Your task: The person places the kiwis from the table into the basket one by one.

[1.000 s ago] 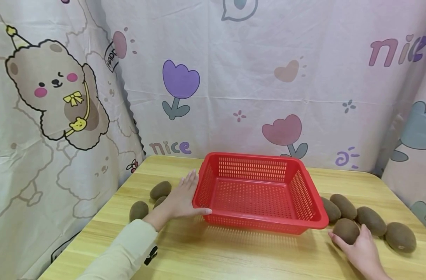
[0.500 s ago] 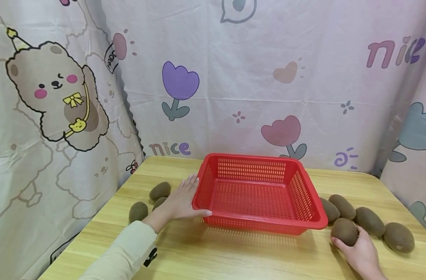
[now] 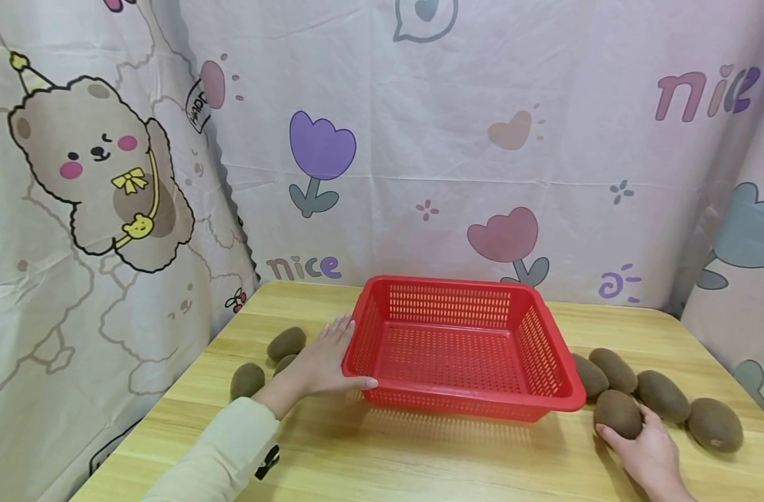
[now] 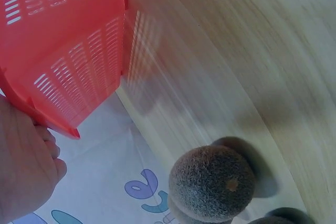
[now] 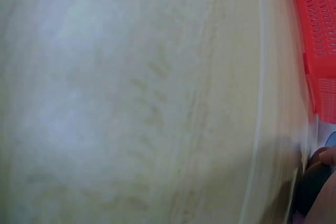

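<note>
A red plastic basket (image 3: 463, 401) with slotted walls stands on the wooden table. Against its left side lies my left hand (image 3: 322, 359), fingers straight along the outside and thumb over the near corner of the rim. In the left wrist view this hand (image 4: 26, 166) touches the basket rim (image 4: 47, 121). My right hand (image 3: 652, 450) grips a brown kiwi (image 3: 619, 413) to the right of the basket. The right wrist view catches only part of that hand (image 5: 326, 195) and the dark kiwi (image 5: 311, 184) at its edge.
Several more kiwis (image 3: 663, 396) lie right of the basket, close to the right hand. Left of the basket are other kiwis (image 3: 286, 343), one partly hidden by the left hand. A small black object (image 3: 268, 461) shows beside the left sleeve. Printed curtains (image 3: 419, 139) surround the table.
My right hand has shifted slightly and its fingers sit closer around the kiwi. The left hand and the basket stay in place; the view drifts a little.
</note>
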`<state>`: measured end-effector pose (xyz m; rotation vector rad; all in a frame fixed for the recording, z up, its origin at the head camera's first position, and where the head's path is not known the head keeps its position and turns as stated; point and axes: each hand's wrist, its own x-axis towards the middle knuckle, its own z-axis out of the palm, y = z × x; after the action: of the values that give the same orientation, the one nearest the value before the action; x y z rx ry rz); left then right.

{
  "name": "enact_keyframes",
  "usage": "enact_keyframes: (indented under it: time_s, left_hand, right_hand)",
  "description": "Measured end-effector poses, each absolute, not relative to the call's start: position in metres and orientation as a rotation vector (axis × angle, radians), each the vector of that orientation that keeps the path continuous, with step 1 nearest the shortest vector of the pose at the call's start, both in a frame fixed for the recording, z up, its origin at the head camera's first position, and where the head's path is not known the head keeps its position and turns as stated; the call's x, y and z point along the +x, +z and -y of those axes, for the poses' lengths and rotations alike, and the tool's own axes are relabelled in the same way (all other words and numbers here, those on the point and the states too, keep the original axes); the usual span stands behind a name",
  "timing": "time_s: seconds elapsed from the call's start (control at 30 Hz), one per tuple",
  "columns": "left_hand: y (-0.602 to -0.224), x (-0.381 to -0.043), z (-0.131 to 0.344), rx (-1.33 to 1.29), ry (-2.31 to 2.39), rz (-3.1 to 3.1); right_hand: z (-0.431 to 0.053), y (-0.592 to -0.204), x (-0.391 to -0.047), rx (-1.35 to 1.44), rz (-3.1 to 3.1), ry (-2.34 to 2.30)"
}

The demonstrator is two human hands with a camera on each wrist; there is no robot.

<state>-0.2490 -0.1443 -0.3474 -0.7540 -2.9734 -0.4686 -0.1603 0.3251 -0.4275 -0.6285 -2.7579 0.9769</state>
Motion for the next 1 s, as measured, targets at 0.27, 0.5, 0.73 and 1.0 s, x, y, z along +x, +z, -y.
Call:
enact_keyframes:
  time_s: [0.27, 0.5, 0.73, 1.0]
  left_hand:
    - [-0.346, -0.248, 0.144, -0.753, -0.453, 2.99]
    - [-0.345, -0.248, 0.144, -0.758, -0.45, 2.993]
    - [-0.346, -0.249, 0.144, -0.756, -0.44, 2.992]
    - [-0.346, -0.249, 0.145, -0.756, -0.45, 2.993]
  right_hand:
    - [-0.329, -0.429, -0.156, -0.678, 2.697, 1.029]
    - [-0.332, -0.418, -0.158, -0.641, 2.571, 1.067]
    - [-0.328, -0.392, -0.159, -0.623, 2.52, 1.063]
    - [-0.326, -0.369, -0.165, -0.435, 2.548, 0.967]
